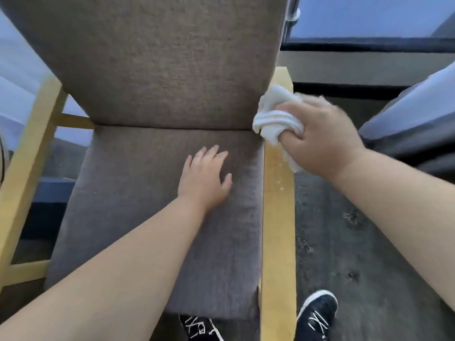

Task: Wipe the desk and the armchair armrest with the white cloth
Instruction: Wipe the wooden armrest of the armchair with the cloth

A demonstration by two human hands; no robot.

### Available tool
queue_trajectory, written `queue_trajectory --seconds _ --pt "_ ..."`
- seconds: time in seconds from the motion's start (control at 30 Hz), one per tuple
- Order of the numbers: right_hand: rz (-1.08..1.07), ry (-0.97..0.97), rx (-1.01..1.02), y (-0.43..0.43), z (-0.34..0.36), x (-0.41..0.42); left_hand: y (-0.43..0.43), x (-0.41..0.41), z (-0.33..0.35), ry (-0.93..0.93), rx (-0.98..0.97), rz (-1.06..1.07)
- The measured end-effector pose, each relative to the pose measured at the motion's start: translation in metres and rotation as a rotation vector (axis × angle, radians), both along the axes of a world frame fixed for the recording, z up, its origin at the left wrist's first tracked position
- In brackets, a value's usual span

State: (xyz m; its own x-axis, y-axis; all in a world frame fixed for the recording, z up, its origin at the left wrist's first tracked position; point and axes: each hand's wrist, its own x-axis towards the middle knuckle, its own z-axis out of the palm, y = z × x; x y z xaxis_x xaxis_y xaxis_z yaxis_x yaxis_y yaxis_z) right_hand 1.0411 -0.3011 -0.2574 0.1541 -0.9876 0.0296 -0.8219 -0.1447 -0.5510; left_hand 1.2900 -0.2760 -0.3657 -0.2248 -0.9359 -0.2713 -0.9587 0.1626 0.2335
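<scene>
An armchair with grey-brown cushions fills the view. Its right armrest (278,230) is a flat yellow wooden bar running from the near edge to the backrest. My right hand (320,141) is shut on the bunched white cloth (275,116) and presses it on the far part of that armrest, beside the backrest (160,60). My left hand (205,178) lies flat, fingers spread, on the seat cushion (147,205), holding nothing. The desk is not in view.
The left armrest (27,153) of yellow wood stands at the left edge. Dark floor (369,242) lies to the right of the chair. A window ledge and grey curtain (413,112) are at the back right. My black shoes (317,313) show below.
</scene>
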Motion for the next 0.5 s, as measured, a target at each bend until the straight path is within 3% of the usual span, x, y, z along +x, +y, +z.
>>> queue_trajectory --seconds 0.1,0.2,0.37,0.5 --pt "0.053 0.157 -0.05 -0.04 -0.024 -0.005 -0.002 0.004 -0.049 -0.064 0.007 0.023" --pt "0.17 0.225 0.058 -0.064 -0.045 -0.005 0.001 0.007 -0.085 -0.093 -0.037 0.027" --pt "0.203 0.082 0.133 -0.06 -0.072 -0.009 0.0 0.011 -0.112 -0.097 -0.142 0.015" --pt "0.212 -0.006 0.152 -0.036 -0.067 -0.005 -0.001 0.009 -0.108 -0.125 -0.098 0.015"
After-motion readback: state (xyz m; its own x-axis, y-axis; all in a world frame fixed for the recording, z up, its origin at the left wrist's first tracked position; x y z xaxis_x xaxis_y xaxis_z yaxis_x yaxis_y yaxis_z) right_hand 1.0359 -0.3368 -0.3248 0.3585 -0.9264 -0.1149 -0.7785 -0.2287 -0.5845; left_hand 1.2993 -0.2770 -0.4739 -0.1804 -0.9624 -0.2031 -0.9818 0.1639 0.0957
